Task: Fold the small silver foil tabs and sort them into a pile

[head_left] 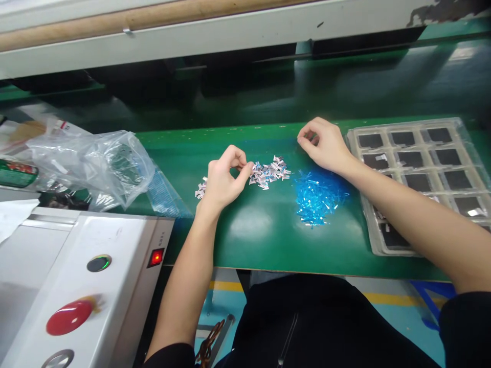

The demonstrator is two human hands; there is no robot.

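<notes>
My left hand point(224, 176) rests on the green work surface point(261, 240), its thumb and fingers pinched together at the left edge of a heap of several small silvery pieces point(270, 172). What the pinch holds is too small to name. My right hand point(324, 143) hovers behind and right of that heap, fingers curled into a pinch, with nothing I can make out in them. A pile of thin blue film strips point(316, 197) lies under my right wrist.
A clear plastic tray point(422, 179) with dark square parts in its pockets lies at the right. A crumpled clear plastic bag point(95, 166) sits at the left. A white machine point(76, 276) with a red lit switch and a red push button stands front left.
</notes>
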